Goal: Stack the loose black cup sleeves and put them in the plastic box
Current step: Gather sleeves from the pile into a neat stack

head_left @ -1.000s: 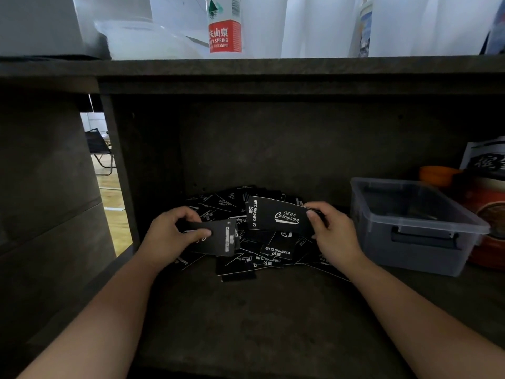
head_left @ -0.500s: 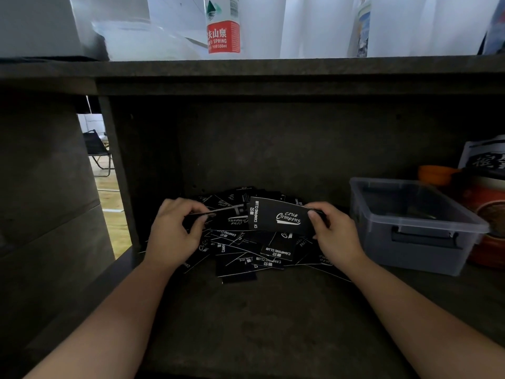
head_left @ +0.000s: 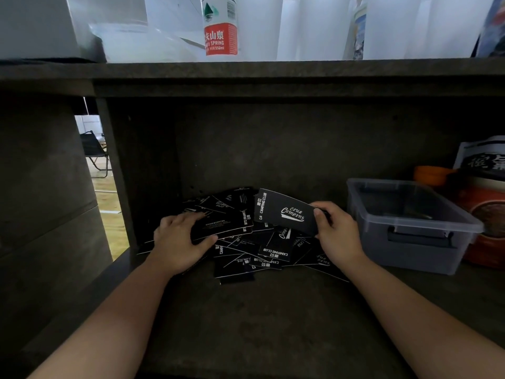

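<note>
The right hand [head_left: 337, 236] pinches one flat black printed cardboard sleeve [head_left: 287, 212] upright as the stack's base, while the left hand [head_left: 181, 240] grips another sleeve [head_left: 222, 227] from the loose heap [head_left: 262, 253] to add.

black cup sleeves [head_left: 254, 242]: loose heap on shelf; one raised | plastic box [head_left: 410, 228]: clear, open, just right

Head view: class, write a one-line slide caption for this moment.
Right hand holds up one sleeve while left hand grips another on the pile, beside the box.
</note>
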`<move>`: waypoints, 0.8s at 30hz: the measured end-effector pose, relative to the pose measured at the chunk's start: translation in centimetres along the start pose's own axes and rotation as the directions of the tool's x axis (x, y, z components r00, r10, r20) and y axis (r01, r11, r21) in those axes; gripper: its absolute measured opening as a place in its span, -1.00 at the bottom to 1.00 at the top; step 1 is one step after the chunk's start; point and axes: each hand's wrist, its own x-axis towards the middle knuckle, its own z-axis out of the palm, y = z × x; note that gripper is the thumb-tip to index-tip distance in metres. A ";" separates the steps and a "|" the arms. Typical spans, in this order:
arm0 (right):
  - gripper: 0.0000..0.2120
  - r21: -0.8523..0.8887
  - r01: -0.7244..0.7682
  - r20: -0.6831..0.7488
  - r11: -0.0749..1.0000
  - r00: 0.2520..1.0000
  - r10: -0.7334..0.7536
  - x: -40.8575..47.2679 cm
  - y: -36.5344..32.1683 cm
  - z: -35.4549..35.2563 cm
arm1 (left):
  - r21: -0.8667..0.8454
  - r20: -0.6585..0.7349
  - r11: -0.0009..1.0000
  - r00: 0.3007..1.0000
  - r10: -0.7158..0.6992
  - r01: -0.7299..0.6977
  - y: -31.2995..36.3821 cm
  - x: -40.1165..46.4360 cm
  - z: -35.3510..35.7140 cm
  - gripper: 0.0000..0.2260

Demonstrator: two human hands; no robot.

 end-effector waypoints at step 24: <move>-0.82 0.002 0.003 -0.031 1.000 1.000 -0.003 0.2 0.2 -0.1 | 0.119 0.047 0.983 0.988 -0.146 0.140 0.2 0.1 0.2 -0.55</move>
